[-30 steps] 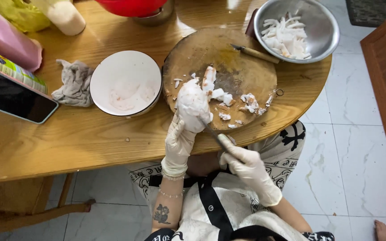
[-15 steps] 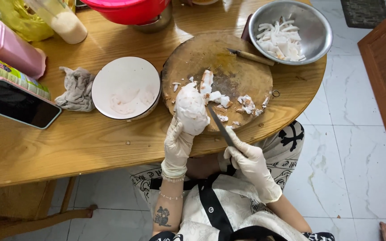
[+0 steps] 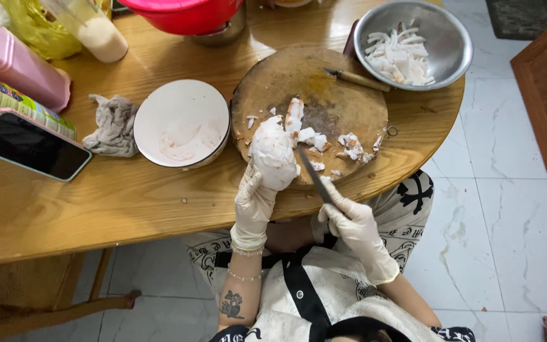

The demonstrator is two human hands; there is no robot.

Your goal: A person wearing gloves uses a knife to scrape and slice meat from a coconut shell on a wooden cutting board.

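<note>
Both my hands wear pale gloves. My left hand (image 3: 254, 201) grips a large white lump of peeled flesh (image 3: 273, 155) and holds it over the near edge of a round wooden chopping board (image 3: 324, 76). My right hand (image 3: 352, 225) holds a dark-bladed knife (image 3: 313, 176), its blade angled up against the lump's right side. Several white offcuts (image 3: 349, 144) lie scattered on the board. A second knife with a wooden handle (image 3: 357, 79) rests at the board's far side.
A metal bowl (image 3: 447, 38) with white pieces stands at the far right. Left of the board sit a white bowl (image 3: 182, 123) and a grey rag (image 3: 114, 125). A phone (image 3: 30, 144), a pink bottle (image 3: 14, 63), a red basin (image 3: 188, 14) and a yellow bag (image 3: 36, 28) crowd the wooden table (image 3: 96, 202).
My right hand has risen from below the table edge and brought the knife up against the white lump. My left hand keeps hold of the lump in about the same place.
</note>
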